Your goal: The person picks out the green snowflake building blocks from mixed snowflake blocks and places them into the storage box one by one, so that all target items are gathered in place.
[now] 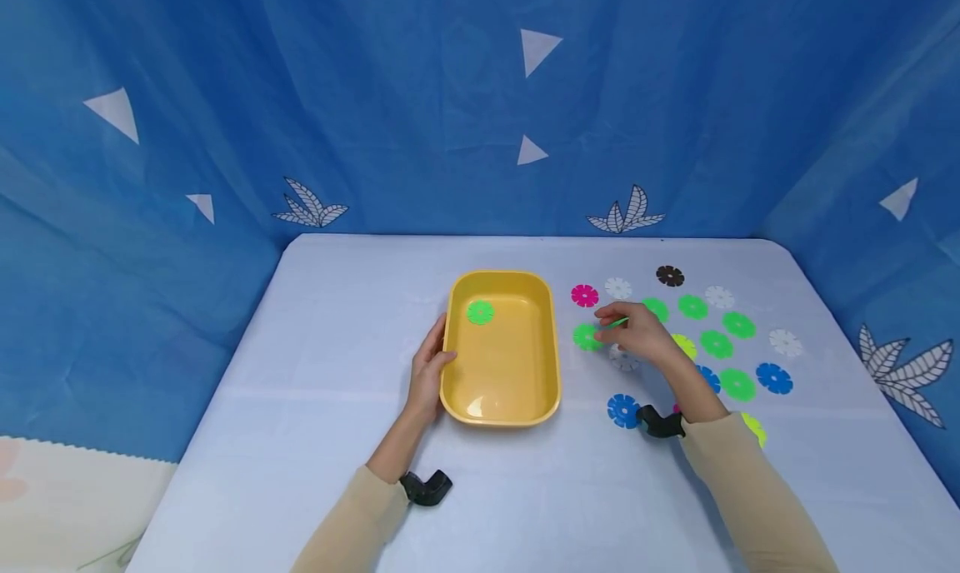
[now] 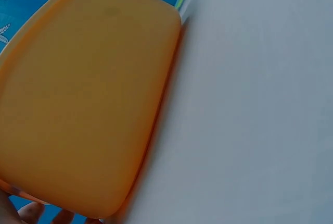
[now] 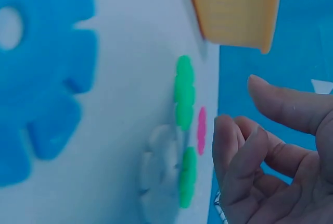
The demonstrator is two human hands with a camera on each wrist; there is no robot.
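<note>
A yellow plastic tray (image 1: 502, 381) stands on the white table, a green notched disc (image 1: 481, 312) lying inside it near the far end. My left hand (image 1: 427, 375) grips the tray's left side, thumb over the rim and fingers along the outer wall. To the right of the tray, my right hand (image 1: 637, 330) hovers low over scattered discs, its thumb and bent fingers apart. A green sliver shows between them in the head view. In the right wrist view nothing sits between those fingertips, and a green disc (image 3: 187, 177) lies just beyond them.
Several notched discs spread over the table's right side, including a pink one (image 1: 585, 296), a brown one (image 1: 670, 276) and a blue one (image 1: 623, 411). Blue patterned cloth (image 1: 450, 123) hangs behind the table (image 1: 322, 331). Both wrists carry black cameras.
</note>
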